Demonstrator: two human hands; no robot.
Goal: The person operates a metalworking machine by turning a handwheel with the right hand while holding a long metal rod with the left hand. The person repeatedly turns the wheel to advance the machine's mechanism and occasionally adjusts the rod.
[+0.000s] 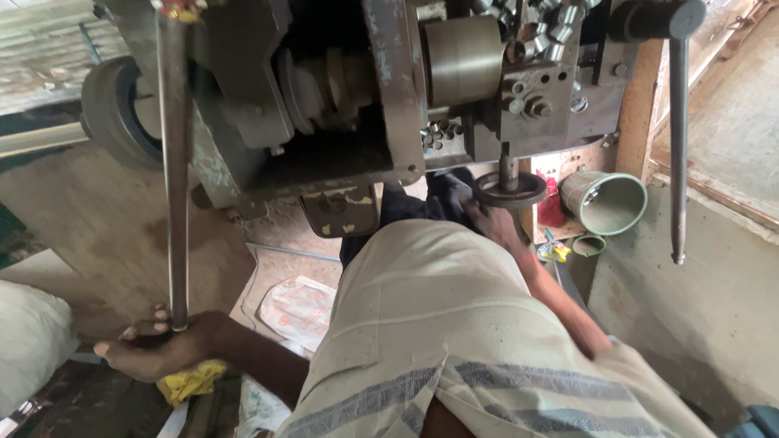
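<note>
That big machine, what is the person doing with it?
A person stands at a metal lathe-like machine. Their left hand grips the bottom end of a long metal lever. Their right hand rests on a small round handwheel. A green cup lies on its side nearby.

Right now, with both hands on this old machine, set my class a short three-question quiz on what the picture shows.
1. True or false: the left hand grips the lower end of the long metal bar.
2. What does the right hand touch? A) the handwheel B) the green cup C) the white sack
3. What yellow thing lies just under the left hand?

Key: 1 true; 2 A; 3 a crumpled yellow wrapper.
</note>
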